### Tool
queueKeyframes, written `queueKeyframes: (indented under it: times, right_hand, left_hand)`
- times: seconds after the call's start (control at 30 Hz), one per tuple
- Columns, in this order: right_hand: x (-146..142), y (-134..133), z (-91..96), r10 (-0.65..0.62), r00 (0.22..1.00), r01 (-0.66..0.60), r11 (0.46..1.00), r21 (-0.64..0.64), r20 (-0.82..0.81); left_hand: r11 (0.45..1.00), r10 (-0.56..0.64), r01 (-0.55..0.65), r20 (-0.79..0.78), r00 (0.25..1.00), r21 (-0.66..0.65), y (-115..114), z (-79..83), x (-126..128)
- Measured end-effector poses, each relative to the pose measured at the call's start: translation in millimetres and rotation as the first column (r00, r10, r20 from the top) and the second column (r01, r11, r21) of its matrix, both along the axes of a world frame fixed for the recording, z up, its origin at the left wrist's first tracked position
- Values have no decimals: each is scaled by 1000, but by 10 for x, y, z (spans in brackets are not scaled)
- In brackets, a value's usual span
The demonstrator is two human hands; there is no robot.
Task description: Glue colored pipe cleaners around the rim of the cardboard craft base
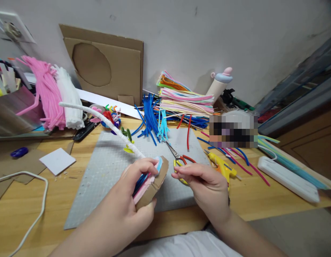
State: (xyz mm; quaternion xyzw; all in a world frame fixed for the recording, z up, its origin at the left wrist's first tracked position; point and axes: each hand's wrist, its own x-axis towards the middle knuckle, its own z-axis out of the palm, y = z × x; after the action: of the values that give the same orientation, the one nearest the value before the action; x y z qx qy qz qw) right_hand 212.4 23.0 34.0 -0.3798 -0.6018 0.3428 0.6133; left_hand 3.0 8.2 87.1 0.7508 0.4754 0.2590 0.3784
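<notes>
My left hand [136,194] is closed around a small cardboard piece [152,189] layered with pink, light blue and dark blue pipe cleaners. From behind that hand a long white fuzzy stem [106,123] curves up to the left; whether it joins the cardboard is hidden by my fingers. Just right of the piece, and apart from it, my right hand [208,187] has its thumb and fingertips pinched together. Anything between those fingertips is too small to make out. Scissors [180,157] with red and yellow handles lie behind the right fingertips, on a grey cutting mat [90,192].
Blue pipe cleaners [149,116] and pastel bundles [185,100] lie at the back. A yellow glue gun [221,166] and a white power strip [288,178] are on the right. Pink bundles [46,92], a white card [57,161] and a white cable [44,200] occupy the left.
</notes>
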Motion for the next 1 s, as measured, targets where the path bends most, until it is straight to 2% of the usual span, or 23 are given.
queueKeyframes:
  times: [0.1, 0.17, 0.23, 0.33, 0.4, 0.53, 0.7, 0.77, 0.87, 0.93, 1.0]
  right_hand:
    - [-1, -21, -14, 14, 998, -15, 1000, -20, -59]
    - [5, -25, -14, -10, 999, 9, 999, -34, -34]
    - [17, -24, -12, -6, 993, 7, 1000, -5, 116]
    - [27, -15, -16, -10, 920, -22, 997, 77, 391]
    - [15, -6, -24, -28, 889, -18, 995, 97, 456]
    - [-39, 15, -38, -136, 880, 83, 987, 136, 455]
    - [-54, -15, 13, -114, 934, 117, 993, 12, 339]
    - [-48, -36, 75, -138, 940, 120, 990, 76, 312]
    - [-67, -42, 171, -67, 919, -36, 967, 254, 388]
    - [-101, -31, 201, 24, 904, -153, 950, 271, 427]
    - [-136, -18, 196, 78, 903, -199, 947, 251, 423]
  left_hand:
    - [1000, 1, -1, 9, 1000, -11, 11, 1, 3]
    - [1000, 3, -3, 10, 1000, -5, 17, 1, 3]
    - [1000, 1, -1, 7, 1000, 3, 15, 3, -2]
    - [1000, -5, 5, 3, 1000, 7, 1, 11, -12]
    - [1000, -3, 3, 8, 1000, 7, -3, 15, -14]
    - [1000, 7, -7, 9, 1000, 22, 6, 11, 2]
    - [1000, 6, -6, -2, 1000, 20, 2, -2, 21]
    - [1000, 2, -2, -7, 1000, 31, -3, 2, 30]
    - [998, -9, 8, 2, 1000, 62, -6, 8, 40]
    - [997, -11, 11, 5, 1000, 71, -8, 6, 42]
    - [997, -8, 8, 2, 1000, 70, -10, -2, 39]
